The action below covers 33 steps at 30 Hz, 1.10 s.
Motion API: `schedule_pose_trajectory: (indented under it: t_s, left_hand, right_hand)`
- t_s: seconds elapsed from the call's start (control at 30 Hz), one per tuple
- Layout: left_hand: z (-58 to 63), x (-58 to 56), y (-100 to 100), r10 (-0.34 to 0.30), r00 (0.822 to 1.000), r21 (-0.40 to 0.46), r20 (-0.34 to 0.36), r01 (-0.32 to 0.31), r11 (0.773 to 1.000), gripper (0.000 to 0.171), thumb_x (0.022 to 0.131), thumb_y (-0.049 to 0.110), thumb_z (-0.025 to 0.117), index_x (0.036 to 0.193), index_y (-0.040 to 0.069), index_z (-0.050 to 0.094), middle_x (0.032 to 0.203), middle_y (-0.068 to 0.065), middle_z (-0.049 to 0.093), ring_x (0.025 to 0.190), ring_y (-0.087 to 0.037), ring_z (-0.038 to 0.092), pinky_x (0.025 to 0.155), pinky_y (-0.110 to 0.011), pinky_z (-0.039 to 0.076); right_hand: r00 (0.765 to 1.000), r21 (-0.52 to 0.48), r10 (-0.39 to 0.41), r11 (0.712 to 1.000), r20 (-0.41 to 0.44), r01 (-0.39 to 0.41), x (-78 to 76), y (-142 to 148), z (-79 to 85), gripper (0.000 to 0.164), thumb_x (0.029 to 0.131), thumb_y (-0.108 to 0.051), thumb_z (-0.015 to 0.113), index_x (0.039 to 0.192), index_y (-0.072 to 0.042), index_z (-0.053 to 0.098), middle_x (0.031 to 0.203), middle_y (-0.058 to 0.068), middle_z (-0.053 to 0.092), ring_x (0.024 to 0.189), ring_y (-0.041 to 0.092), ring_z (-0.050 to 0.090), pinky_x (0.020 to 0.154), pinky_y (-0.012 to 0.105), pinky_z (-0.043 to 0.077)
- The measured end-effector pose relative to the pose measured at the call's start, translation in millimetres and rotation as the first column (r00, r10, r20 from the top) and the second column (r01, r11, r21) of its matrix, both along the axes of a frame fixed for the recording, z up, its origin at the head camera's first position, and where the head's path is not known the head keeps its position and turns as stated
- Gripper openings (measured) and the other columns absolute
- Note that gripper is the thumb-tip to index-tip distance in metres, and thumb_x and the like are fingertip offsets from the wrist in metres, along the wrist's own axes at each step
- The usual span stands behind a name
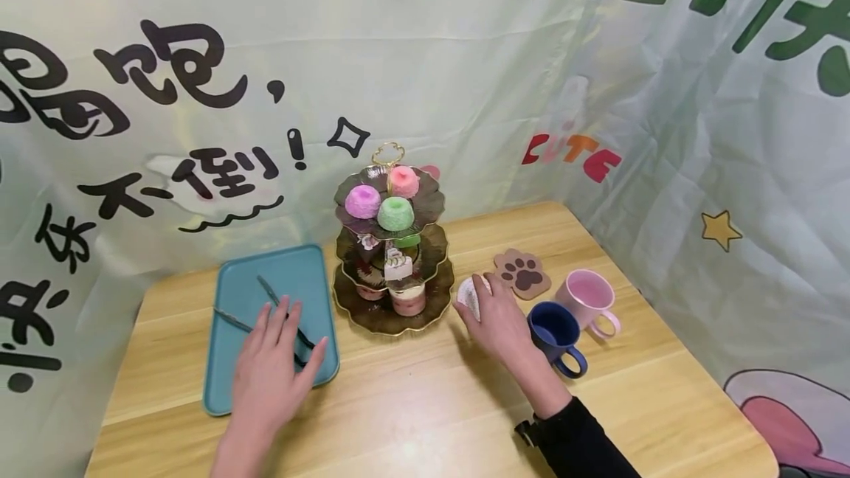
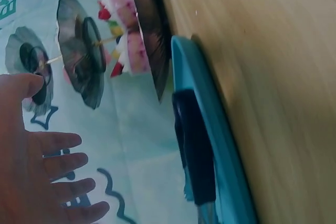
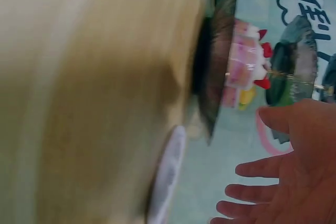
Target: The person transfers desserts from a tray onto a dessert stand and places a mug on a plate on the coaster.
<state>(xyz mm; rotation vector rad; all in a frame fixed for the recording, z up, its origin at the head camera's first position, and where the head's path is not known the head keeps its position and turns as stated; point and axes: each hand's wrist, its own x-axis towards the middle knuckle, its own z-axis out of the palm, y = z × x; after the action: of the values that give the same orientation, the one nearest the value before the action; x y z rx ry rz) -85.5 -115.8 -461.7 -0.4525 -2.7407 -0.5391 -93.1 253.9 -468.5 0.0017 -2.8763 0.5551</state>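
Observation:
My left hand (image 1: 272,367) is over the teal tray (image 1: 229,279), fingers straight and spread. Beneath it, on the tray, lie slim metal utensils with dark handles (image 2: 194,145); the hand partly covers them, and their exact kind is unclear. My right hand (image 1: 498,319) reaches over a whitish round coaster (image 1: 468,297) right of the tiered stand. In the right wrist view its fingers are extended and hold nothing, with the coaster (image 3: 168,174) flat on the table beside them. Between the hands stands the three-tier dessert stand (image 1: 348,316).
Purple, pink and green small cakes (image 1: 395,214) sit on the stand's top tier, layered cakes (image 1: 408,301) lower down. A brown paw-print coaster (image 1: 522,274), a navy mug (image 1: 554,327) and a pink mug (image 1: 586,297) are at the right. Printed cloth (image 1: 465,80) hangs behind the wooden table (image 1: 412,419).

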Motion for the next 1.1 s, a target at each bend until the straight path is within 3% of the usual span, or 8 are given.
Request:
schedule_pose_trajectory:
  t_s: [0.33, 0.53, 0.7, 0.97, 1.1]
  left_hand:
    - [-16.4, -6.5, 25, -0.023, 0.999, -0.024, 0.048, 0.024, 0.999, 0.078, 0.103, 0.056, 0.059, 0.16, 0.004, 0.046, 0.164, -0.018, 0.043, 0.154, -0.044, 0.032, 0.119, -0.066, 0.035]
    - [-19.9, -3.4, 36, -0.032, 0.997, -0.026, 0.067, 0.034, 0.999, 0.078, 0.103, 0.057, 0.059, 0.16, 0.006, 0.047, 0.163, -0.017, 0.045, 0.152, -0.043, 0.036, 0.116, -0.068, 0.038]
    - [-22.8, 0.3, 37, -0.026, 0.997, -0.017, 0.07, 0.028, 0.999, 0.077, 0.103, 0.056, 0.061, 0.159, 0.006, 0.049, 0.163, -0.017, 0.046, 0.152, -0.043, 0.037, 0.115, -0.068, 0.038]
    - [-23.5, 4.9, 35, -0.003, 0.998, -0.009, 0.059, 0.004, 1.0, 0.076, 0.102, 0.055, 0.063, 0.158, 0.006, 0.05, 0.161, -0.017, 0.048, 0.152, -0.043, 0.037, 0.116, -0.07, 0.036]
    - [-24.1, 8.2, 33, 0.007, 0.996, -0.017, 0.091, -0.006, 1.0, 0.077, 0.103, 0.057, 0.061, 0.16, 0.008, 0.048, 0.163, -0.016, 0.045, 0.154, -0.042, 0.034, 0.117, -0.071, 0.033]
  right_hand:
    - [0.979, 0.035, -0.008, 0.999, 0.202, 0.001, 0.2, 0, -20.7, 0.072, 0.107, -0.046, 0.061, 0.152, 0.009, 0.05, 0.152, 0.038, 0.043, 0.143, 0.055, 0.04, 0.118, 0.063, 0.038]
    - [0.966, 0.08, -0.001, 0.997, 0.257, -0.02, 1.3, -1, -22.3, 0.063, 0.108, -0.046, 0.059, 0.14, 0.008, 0.061, 0.145, 0.035, 0.05, 0.137, 0.055, 0.045, 0.114, 0.064, 0.041]
    - [0.957, 0.112, 0.011, 0.993, 0.289, -0.045, 4.3, -5, -19.7, 0.062, 0.108, -0.047, 0.057, 0.14, 0.006, 0.061, 0.144, 0.034, 0.052, 0.132, 0.054, 0.049, 0.111, 0.063, 0.045]
    - [0.951, 0.152, 0.057, 0.983, 0.304, -0.108, 28.4, -30, -10.1, 0.062, 0.106, -0.05, 0.06, 0.137, 0.003, 0.065, 0.142, 0.031, 0.057, 0.129, 0.052, 0.054, 0.104, 0.062, 0.052]
    - [0.948, 0.151, 0.107, 0.976, 0.3, -0.158, 43.1, -49, -6.4, 0.061, 0.103, -0.053, 0.063, 0.133, 0.001, 0.069, 0.134, 0.027, 0.062, 0.122, 0.047, 0.059, 0.092, 0.06, 0.059]
